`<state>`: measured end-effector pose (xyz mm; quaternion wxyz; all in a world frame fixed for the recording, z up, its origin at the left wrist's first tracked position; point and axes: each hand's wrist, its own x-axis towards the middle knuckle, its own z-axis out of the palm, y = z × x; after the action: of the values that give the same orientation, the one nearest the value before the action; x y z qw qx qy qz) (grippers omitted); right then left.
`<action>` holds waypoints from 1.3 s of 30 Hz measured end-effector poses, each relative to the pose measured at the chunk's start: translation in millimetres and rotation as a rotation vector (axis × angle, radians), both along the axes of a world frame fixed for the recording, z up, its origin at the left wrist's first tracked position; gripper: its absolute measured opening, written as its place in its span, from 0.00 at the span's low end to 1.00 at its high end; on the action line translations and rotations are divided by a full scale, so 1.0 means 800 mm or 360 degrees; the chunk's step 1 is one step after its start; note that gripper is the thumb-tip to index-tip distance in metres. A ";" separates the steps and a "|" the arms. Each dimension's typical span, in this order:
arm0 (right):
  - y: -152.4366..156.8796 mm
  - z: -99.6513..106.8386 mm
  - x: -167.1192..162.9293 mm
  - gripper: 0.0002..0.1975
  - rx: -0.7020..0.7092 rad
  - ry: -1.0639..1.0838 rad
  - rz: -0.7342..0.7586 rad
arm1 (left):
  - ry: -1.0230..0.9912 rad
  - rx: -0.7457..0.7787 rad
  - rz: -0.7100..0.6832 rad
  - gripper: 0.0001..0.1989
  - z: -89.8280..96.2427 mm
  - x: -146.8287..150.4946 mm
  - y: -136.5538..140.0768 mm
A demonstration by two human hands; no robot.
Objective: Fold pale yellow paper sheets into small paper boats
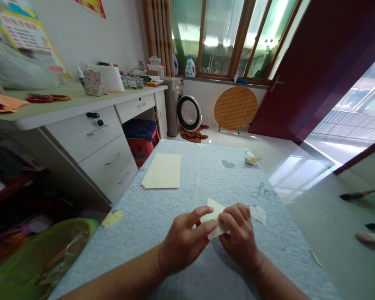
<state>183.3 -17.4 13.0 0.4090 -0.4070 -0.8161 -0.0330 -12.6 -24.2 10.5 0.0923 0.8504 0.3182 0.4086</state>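
A small folded piece of pale yellow paper (212,205) is between my hands, just above the light blue tablecloth (203,166). My right hand (239,229) is closed on its right side, thumb beneath and fingers curled over the top. At the left side of the paper, my left hand (187,233) has its thumb and index finger apart, near the paper's surface. Whether any of its hidden fingers touch the underside I cannot tell. Further off, to the left, lies a stack of pale yellow sheets (164,171). A small folded paper piece (252,160) sits near the far right corner.
A white desk (90,129) with drawers runs along the left. By the near left edge stands a green bin (43,262). A red stool (142,143), an open washing machine (175,104) and a round wooden tabletop (236,107) are beyond the table.
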 end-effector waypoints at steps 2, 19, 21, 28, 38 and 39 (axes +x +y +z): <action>0.000 -0.002 0.000 0.06 -0.0025 -0.0015 0.0044 | -0.0071 -0.0115 -0.0068 0.13 0.004 -0.001 0.002; 0.017 -0.016 0.020 0.12 -0.0385 -0.0021 0.0090 | -0.0040 -0.0515 0.0110 0.14 -0.002 -0.014 0.025; 0.018 -0.018 0.020 0.13 -0.0466 -0.0140 0.0072 | 0.0098 -0.0419 0.0132 0.13 -0.003 -0.014 0.026; 0.010 -0.002 0.019 0.09 -0.0745 -0.0437 0.0191 | 0.0531 -0.0476 0.0098 0.09 0.000 -0.016 0.024; 0.015 -0.003 0.030 0.11 -0.0860 -0.0298 0.0228 | 0.0490 -0.0608 0.0145 0.04 -0.002 -0.017 0.034; 0.016 -0.005 0.031 0.11 -0.0885 -0.0260 0.0219 | 0.0463 -0.0631 0.0162 0.03 -0.002 -0.018 0.034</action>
<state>208.3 -4.6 9.4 0.2162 -0.4431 -0.8497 0.1870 -26.9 3.3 8.5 0.1898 0.8484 0.4446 0.2155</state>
